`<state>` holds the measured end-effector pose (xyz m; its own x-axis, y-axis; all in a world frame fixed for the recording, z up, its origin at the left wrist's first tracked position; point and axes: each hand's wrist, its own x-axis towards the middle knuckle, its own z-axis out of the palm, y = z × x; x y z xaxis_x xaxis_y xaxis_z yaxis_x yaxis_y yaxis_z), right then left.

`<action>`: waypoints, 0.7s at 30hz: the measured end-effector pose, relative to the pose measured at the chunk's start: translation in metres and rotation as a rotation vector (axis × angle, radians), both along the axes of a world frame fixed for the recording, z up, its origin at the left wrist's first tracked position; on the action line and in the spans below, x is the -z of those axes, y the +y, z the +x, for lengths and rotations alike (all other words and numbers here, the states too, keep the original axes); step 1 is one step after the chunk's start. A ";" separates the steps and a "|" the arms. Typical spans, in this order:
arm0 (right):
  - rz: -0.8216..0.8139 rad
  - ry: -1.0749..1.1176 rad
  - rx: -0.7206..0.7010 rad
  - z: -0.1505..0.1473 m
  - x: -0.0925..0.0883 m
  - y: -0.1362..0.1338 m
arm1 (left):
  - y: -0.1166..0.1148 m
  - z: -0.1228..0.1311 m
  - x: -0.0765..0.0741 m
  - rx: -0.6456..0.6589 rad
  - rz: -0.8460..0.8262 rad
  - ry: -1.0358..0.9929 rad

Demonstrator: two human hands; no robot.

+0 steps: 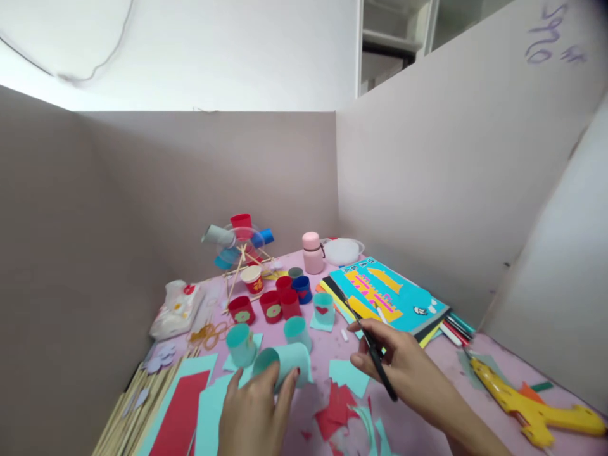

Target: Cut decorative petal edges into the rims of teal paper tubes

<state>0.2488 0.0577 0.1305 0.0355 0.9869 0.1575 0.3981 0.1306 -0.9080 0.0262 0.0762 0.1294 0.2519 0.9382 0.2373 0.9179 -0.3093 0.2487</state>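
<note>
My left hand [256,408] is at the front, its fingers bent against a teal paper tube [292,361] that lies on its side, with the thumb on its near side. In my right hand [399,351] is a slim black tool [375,358] with a thin metal tip, pointing up and to the left. Whether it is a craft knife or tweezers I cannot tell. Just behind the tube stand two more teal paper cups [240,345] [297,330]. A teal cup with a red heart [323,309] sits on a teal square.
Red paper cups [270,306] and a blue one [302,289] stand mid-table. A small Ferris wheel model [242,244] and a pink bottle [313,253] are behind. Paper scraps [337,405] lie in front, wooden sticks [126,405] left, a yellow glue gun [522,402] right.
</note>
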 end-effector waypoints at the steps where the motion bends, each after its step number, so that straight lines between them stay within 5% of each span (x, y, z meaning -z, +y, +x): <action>1: -0.016 -0.017 0.000 0.000 0.004 0.000 | 0.003 0.001 -0.002 -0.038 -0.088 0.094; 7: -0.057 -0.046 0.068 0.014 0.046 -0.015 | 0.012 0.009 0.010 -0.041 -0.194 0.158; 15: -0.070 0.313 0.292 0.032 0.098 -0.029 | -0.002 -0.014 0.009 -0.129 -0.101 -0.169; 21: -0.063 0.402 0.305 0.023 0.117 -0.024 | -0.005 -0.019 0.048 0.008 -0.238 -0.439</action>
<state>0.2714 0.0335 0.0131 0.3693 0.9292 0.0123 0.0272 0.0025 -0.9996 0.0067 0.0717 0.0815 0.1835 0.9777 0.1018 0.7086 -0.2033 0.6757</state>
